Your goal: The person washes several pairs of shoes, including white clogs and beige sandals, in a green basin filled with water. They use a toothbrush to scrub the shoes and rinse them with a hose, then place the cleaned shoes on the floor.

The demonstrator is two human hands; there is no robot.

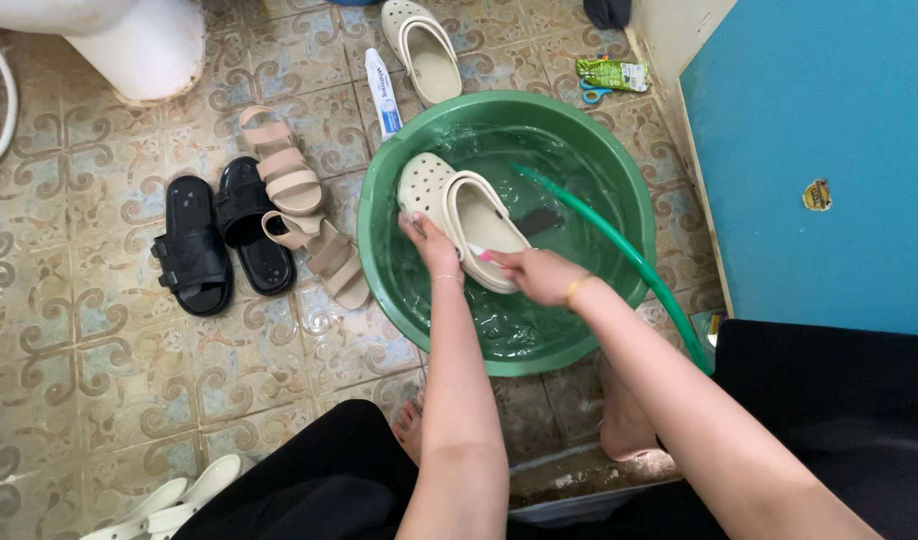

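A cream perforated clog (461,208) lies in the water of a green plastic basin (619,170) at the middle of the head view. My left hand (431,246) grips the clog's near side and holds it steady. My right hand (535,274) is closed on a small white and pink brush whose tip touches the clog's rim by the heel opening. A green hose (619,250) runs from the lower right into the basin's water.
A second cream clog (421,48) and a toothpaste tube (382,92) lie behind the basin. A pair of black sandals (217,238) and a pair of beige strap sandals (297,200) lie to its left. White sandals (169,505) at the lower left. Toilet base (144,50), blue door (819,150).
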